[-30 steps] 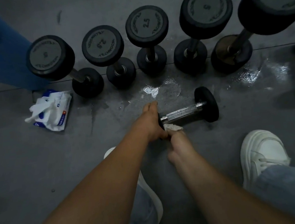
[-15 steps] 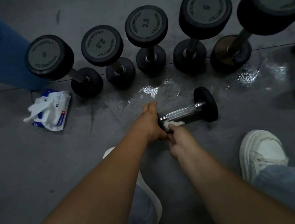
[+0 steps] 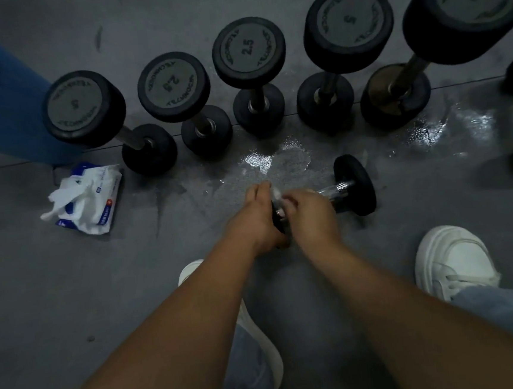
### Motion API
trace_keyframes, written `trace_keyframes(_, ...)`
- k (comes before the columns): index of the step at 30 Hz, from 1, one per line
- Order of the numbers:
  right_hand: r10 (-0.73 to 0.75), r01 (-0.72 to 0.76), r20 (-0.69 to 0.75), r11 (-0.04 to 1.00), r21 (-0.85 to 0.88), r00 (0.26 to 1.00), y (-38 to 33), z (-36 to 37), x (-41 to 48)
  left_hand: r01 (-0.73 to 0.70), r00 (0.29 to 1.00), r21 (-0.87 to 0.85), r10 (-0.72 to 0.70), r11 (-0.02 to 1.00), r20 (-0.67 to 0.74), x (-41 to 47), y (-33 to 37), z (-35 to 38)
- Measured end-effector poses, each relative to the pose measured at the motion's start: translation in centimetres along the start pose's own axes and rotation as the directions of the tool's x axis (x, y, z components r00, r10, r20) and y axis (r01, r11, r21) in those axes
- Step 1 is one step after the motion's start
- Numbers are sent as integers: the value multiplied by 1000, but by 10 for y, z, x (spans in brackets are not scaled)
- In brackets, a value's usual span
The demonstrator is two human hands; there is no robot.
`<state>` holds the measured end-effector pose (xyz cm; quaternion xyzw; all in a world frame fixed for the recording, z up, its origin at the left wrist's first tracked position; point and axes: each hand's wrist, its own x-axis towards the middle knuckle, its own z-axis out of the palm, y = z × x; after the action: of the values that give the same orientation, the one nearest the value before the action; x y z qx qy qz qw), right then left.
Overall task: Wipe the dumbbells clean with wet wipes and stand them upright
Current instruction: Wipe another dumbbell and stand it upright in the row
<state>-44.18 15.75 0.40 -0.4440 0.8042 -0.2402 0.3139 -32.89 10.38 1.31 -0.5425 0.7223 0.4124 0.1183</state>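
As left hand [image 3: 259, 220] grips dumbbell [image 3: 355, 185] — right [image 3: 311, 212] pinches wipe [image 3: 277, 193]

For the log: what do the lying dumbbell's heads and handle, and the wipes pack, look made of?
Lying dumbbell: heads look like matte black rubber, no glare; the handle looks like polished metal, probably chrome, catching bright reflections. Wipes pack: apparently thin plastic film, crinkled and printed blue and white; the white sheets spilling out look like soft nonwoven cloth.
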Motion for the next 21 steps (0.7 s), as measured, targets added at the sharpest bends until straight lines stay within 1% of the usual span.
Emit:
trace_keyframes(1,-57,77,107,977,-201,993,-1,-1,7,-1,1000,4,1,1000,-2,0,0,0)
trace_keyframes(2,-82,142,198,938,-315,977,-1,0,10,0,1000,9,0,1000,1,0,-1,1)
trace_keyframes(3,-98,195,260,905,-379,961,-1,-2,9,2,1000,10,-2,1000,5,0,-1,0)
trace_keyframes(4,-113,231,299,889,-395,948,0,-5,6,5,1000,8,-5,1000,8,1,-1,-1)
trace_keyframes(6,-120,234,322,908,-347,939,3,-8,5,10,1000,5,-10,1000,12,3,-1,-2)
trace_keyframes(8,-145,206,223,937,-283,964,4,-7,10,14,1000,-6,-14,1000,25,2,0,-2)
trace_keyframes(9,-155,206,193,937,-283,969,2,-5,12,12,1000,-5,-12,1000,20,1,0,-3)
trace_keyframes(11,-172,254,248,903,-347,953,1,-1,4,1,1000,2,-1,1000,14,0,0,-1)
trace_keyframes(12,-181,279,282,890,-360,942,3,-2,-4,-4,1000,2,4,1000,11,0,0,-1)
trace_keyframes(13,-197,296,297,894,-338,934,5,-4,-10,-4,1000,-1,4,1000,5,0,0,-2)
trace_keyframes(14,-213,296,281,907,-300,936,6,-9,-11,1,1000,-6,-1,1000,4,1,0,-2)
trace_keyframes(16,-236,281,200,930,-239,951,3,-12,4,8,1000,-9,-8,1000,7,2,0,-3)
trace_keyframes(17,-228,274,202,931,-241,952,0,-11,15,7,1000,-2,-7,1000,3,3,0,-2)
trace_keyframes(20,-221,341,352,881,-328,910,0,-5,13,-3,1000,30,3,1000,3,1,-2,2)
trace_keyframes(21,-222,333,351,894,-298,910,5,-5,0,-7,1000,32,8,999,0,1,-3,2)
